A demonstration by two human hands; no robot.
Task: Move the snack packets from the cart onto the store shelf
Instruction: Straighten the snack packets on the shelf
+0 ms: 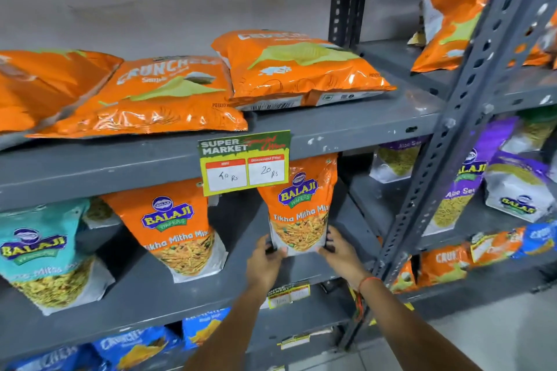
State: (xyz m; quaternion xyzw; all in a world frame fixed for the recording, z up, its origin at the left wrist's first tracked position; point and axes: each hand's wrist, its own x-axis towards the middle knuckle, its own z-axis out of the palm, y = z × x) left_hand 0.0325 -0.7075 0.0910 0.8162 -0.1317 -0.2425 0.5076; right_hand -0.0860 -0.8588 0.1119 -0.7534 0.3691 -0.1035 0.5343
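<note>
An orange Balaji Tikha Mitha Mix packet [301,208] stands upright on the middle grey shelf [144,289], under the price tag. My left hand [265,262] grips its lower left corner and my right hand [342,253] grips its lower right corner. A second orange packet of the same kind [177,229] stands to its left, and a teal Balaji packet [42,253] stands at the far left. The cart is out of view.
Orange Crunchex bags [301,69] lie flat on the upper shelf. A green supermarket price tag [244,163] hangs on the shelf edge. A slotted grey upright [446,147] stands to the right, with purple Aloo Sev packets [464,184] behind it. Blue bags [135,346] fill the lower shelf.
</note>
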